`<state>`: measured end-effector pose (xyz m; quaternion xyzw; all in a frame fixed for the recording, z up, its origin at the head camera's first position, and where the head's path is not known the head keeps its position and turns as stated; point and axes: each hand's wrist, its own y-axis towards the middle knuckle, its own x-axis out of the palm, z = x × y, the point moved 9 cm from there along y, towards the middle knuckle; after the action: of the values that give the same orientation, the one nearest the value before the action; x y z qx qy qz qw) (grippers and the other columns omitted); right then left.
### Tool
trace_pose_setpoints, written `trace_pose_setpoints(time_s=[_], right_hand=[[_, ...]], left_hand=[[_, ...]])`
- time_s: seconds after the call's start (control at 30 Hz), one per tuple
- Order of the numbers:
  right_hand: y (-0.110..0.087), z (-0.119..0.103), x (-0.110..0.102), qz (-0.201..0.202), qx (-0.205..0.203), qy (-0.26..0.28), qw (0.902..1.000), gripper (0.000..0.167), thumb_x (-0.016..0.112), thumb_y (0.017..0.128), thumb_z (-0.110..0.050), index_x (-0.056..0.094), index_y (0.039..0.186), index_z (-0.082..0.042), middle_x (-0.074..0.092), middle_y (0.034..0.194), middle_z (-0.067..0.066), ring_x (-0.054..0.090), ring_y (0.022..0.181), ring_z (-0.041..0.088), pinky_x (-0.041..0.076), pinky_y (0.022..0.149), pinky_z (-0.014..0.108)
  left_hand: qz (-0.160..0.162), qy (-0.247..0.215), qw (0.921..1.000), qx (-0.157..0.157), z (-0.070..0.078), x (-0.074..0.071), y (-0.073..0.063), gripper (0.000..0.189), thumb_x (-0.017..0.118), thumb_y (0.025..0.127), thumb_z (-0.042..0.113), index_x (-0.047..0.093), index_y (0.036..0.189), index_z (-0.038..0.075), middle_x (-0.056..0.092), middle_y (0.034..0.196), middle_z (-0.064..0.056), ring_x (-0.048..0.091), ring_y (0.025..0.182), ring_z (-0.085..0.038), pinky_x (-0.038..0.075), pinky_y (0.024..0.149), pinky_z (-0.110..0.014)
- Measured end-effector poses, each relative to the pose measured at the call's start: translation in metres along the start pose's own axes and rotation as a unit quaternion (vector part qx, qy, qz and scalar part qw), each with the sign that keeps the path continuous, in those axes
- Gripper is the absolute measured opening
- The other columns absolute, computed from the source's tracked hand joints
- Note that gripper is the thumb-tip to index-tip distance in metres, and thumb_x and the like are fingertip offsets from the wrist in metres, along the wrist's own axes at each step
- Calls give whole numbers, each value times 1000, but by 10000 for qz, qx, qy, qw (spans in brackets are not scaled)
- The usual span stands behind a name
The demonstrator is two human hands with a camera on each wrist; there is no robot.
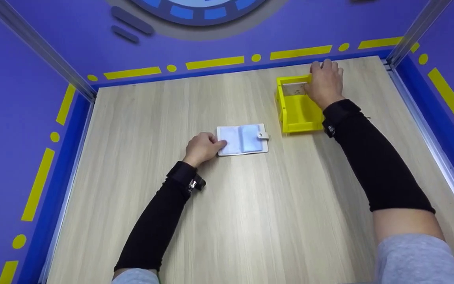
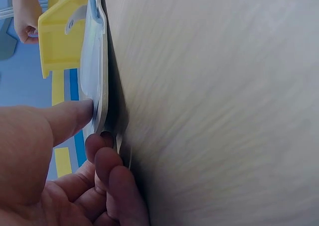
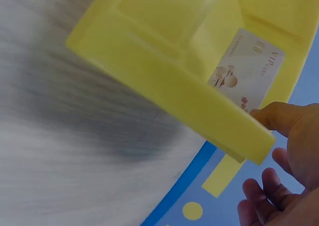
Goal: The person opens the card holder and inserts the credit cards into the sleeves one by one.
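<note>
A small white card holder (image 1: 252,139) lies unfolded on the table, its clear bluish sleeves facing up and a snap strap at its right side. My left hand (image 1: 204,148) pinches its left edge, with the thumb on top and the curled fingers at the underside in the left wrist view. Toward the back right stands a yellow bin (image 1: 302,127). Against its inner wall leans a white VIP card (image 3: 254,69) with printed motifs. My right hand (image 1: 326,83) is over the bin's back right corner; its thumb reaches the card's edge, while the other fingers stay apart, loosely bent outside the bin.
The wood-grain table (image 1: 227,221) is bounded by purple-blue panels (image 1: 219,47) with yellow markings at the back and both sides. Metal posts (image 1: 418,31) stand at the back corners. The bin's raised walls surround the card.
</note>
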<state>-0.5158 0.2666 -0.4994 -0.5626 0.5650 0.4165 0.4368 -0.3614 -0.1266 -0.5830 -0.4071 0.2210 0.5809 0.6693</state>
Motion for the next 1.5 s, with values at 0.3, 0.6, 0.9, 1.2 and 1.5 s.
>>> trace_pose_setpoints(time_s=[0.3, 0.6, 0.9, 1.2, 1.5], right_hand=[[3, -10, 3, 382, -319, -589, 9970, 51, 77, 103, -23, 57, 140, 6, 55, 136, 33, 46, 129, 51, 34, 111, 61], [6, -5, 6, 242, -228, -575, 9978, 53, 77, 104, -21, 53, 144, 5, 55, 137, 32, 46, 130, 50, 34, 114, 61], [6, -1, 11, 388, -259, -425, 9980, 56, 82, 100, -22, 53, 139, 5, 56, 135, 33, 48, 126, 50, 34, 110, 60], [2, -9, 1, 768, -452, -363, 9954, 35, 75, 105, -15, 61, 130, 7, 58, 128, 33, 49, 122, 50, 37, 106, 61], [2, -8, -2, 673, -441, -282, 9964, 24, 64, 111, -15, 67, 125, 4, 58, 125, 28, 50, 120, 45, 35, 106, 59]], left_hand=[[95, 169, 9998, 77, -29, 22, 33, 45, 78, 92, 65, 63, 75, 26, 63, 78, 6, 59, 75, -19, 44, 69, -37], [105, 71, 9997, 189, -14, 11, 19, 43, 78, 94, 59, 63, 76, 23, 62, 77, 4, 57, 73, -21, 42, 67, -37], [-14, 33, 9999, 129, -13, 15, 17, 43, 76, 97, 55, 60, 75, 22, 57, 73, 5, 55, 71, -20, 40, 67, -36], [-16, 86, 9999, 69, -24, 20, 28, 43, 76, 95, 62, 64, 79, 24, 62, 77, 6, 60, 75, -19, 44, 69, -36], [86, -49, 9999, 48, -9, 6, 10, 41, 77, 97, 53, 62, 75, 22, 59, 74, 6, 56, 71, -18, 41, 66, -35]])
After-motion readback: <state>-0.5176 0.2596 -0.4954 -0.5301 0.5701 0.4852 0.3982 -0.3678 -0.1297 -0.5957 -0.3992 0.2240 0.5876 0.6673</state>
